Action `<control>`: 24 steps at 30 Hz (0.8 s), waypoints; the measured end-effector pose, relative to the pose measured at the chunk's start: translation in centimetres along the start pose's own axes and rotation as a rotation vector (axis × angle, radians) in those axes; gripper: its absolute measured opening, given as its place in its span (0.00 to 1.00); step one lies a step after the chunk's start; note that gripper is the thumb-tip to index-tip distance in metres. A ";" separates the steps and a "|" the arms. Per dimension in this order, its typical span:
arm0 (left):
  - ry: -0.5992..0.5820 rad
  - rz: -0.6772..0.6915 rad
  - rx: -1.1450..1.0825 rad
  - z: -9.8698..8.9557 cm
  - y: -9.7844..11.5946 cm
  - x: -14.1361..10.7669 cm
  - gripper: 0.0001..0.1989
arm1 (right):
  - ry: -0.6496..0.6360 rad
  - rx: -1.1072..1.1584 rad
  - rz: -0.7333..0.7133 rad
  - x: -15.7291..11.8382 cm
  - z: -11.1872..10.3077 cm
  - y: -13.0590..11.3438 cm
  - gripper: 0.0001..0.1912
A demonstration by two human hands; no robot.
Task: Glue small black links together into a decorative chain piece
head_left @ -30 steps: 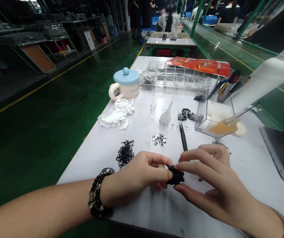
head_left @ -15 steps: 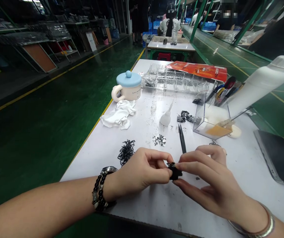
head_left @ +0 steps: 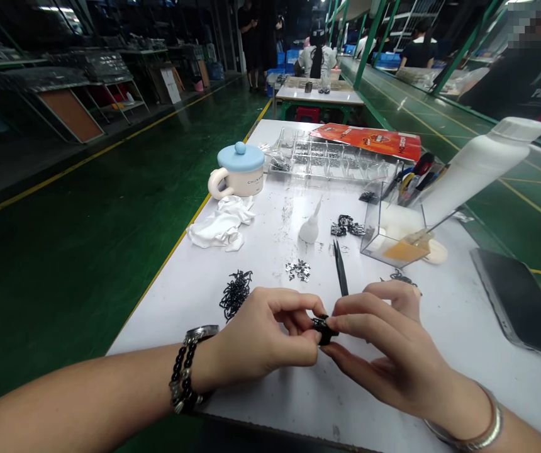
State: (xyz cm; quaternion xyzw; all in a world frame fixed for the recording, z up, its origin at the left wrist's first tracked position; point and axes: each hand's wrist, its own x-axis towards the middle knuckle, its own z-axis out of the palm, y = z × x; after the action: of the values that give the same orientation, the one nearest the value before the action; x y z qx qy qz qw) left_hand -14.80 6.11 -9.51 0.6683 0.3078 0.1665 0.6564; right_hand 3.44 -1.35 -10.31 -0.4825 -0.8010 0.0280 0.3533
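1. White workbench (head_left: 256,258) in a green-floored factory hall.
2. Left hand (head_left: 263,333) and right hand (head_left: 388,352) pinch a small black piece (head_left: 323,331) between their fingertips.
3. Beyond that piece: clear compartment tray (head_left: 327,162) holding small dark parts; clear acrylic box (head_left: 378,242) holding an orange pad (head_left: 405,250).

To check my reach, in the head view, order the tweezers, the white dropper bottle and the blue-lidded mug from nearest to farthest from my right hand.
From the right hand:
1. Black tweezers, just beyond the hand.
2. White dropper bottle, up the table, left of the tweezers.
3. Blue-lidded mug, at the table's left edge.
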 end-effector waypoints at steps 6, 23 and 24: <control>0.043 0.034 0.033 0.2 0.1 0.0 0.06 | 0.031 -0.017 -0.003 0.0 0.2 0.1 0.09; -0.058 -0.163 -0.260 -0.3 -0.4 0.6 0.06 | 0.023 0.013 0.030 0.0 0.4 0.3 0.10; -0.054 -0.166 -0.266 -0.3 -0.5 0.6 0.07 | 0.024 0.014 0.027 -0.1 0.4 0.3 0.10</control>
State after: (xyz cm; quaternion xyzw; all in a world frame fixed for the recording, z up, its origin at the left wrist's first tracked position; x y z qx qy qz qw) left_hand -14.63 6.70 -10.04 0.5521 0.3195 0.1332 0.7585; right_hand 3.43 -1.13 -10.74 -0.4913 -0.7899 0.0327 0.3656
